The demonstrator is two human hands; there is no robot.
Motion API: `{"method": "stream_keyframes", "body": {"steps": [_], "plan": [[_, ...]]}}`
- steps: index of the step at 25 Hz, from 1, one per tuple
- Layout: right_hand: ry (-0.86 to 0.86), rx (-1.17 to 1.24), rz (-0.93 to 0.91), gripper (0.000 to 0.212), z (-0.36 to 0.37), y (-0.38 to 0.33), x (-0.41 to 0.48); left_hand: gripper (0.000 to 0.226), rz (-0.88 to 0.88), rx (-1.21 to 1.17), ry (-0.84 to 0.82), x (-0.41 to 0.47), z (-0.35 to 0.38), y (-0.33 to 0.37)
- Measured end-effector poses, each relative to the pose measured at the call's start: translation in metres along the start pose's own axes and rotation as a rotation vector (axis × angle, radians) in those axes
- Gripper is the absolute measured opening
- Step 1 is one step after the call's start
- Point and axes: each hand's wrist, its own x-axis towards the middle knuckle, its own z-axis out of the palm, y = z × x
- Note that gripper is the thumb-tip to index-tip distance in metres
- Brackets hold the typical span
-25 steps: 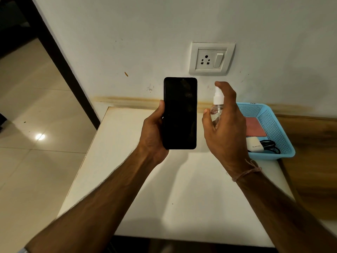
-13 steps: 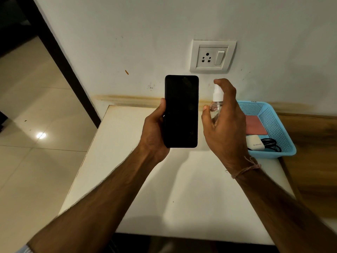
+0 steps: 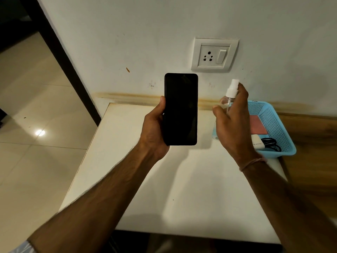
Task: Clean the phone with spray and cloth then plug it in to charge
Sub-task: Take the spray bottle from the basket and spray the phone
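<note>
My left hand (image 3: 154,131) holds a black phone (image 3: 181,109) upright above the white table (image 3: 182,189), its dark screen facing me. To its right, my right hand (image 3: 232,123) grips a small clear spray bottle (image 3: 230,94) with a white nozzle, which points left toward the phone; my index finger rests behind the nozzle, off its top. A gap separates bottle and phone. A pink cloth (image 3: 258,125) lies in a blue basket (image 3: 279,128) at the right, beside a white charger (image 3: 257,144) and black cable (image 3: 271,143). A wall socket with switch (image 3: 214,55) sits above.
The table stands against a white wall. Tiled floor (image 3: 32,125) and a dark door frame (image 3: 60,57) lie to the left. A wooden surface (image 3: 313,143) adjoins the table on the right, behind the basket.
My right hand with the spray bottle has shifted slightly right, away from the phone, and the index finger has come off the nozzle top. The phone stays almost still.
</note>
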Motion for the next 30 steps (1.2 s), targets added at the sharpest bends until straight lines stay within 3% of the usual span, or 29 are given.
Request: {"method": "stream_keyframes", "body": {"steps": [4, 10, 26, 28, 30], "plan": [[-0.039, -0.028, 0.103, 0.043, -0.004, 0.025, 0.008, 0.048, 0.001, -0.017, 0.005, 0.0, -0.002, 0.0], [-0.12, -0.229, 0.109, 0.036, 0.004, 0.049, 0.004, 0.049, 0.004, -0.02, 0.003, 0.001, -0.003, -0.002], [-0.245, -0.342, 0.147, 0.042, 0.009, 0.059, 0.014, 0.05, 0.001, 0.007, 0.025, -0.003, 0.001, -0.002], [-0.204, -0.293, 0.158, 0.046, 0.004, 0.056, 0.013, 0.05, 0.004, 0.005, 0.022, -0.001, 0.002, -0.003], [0.001, -0.191, 0.158, 0.054, -0.002, 0.052, 0.017, 0.048, 0.012, -0.004, 0.014, 0.001, 0.001, -0.004]]}}
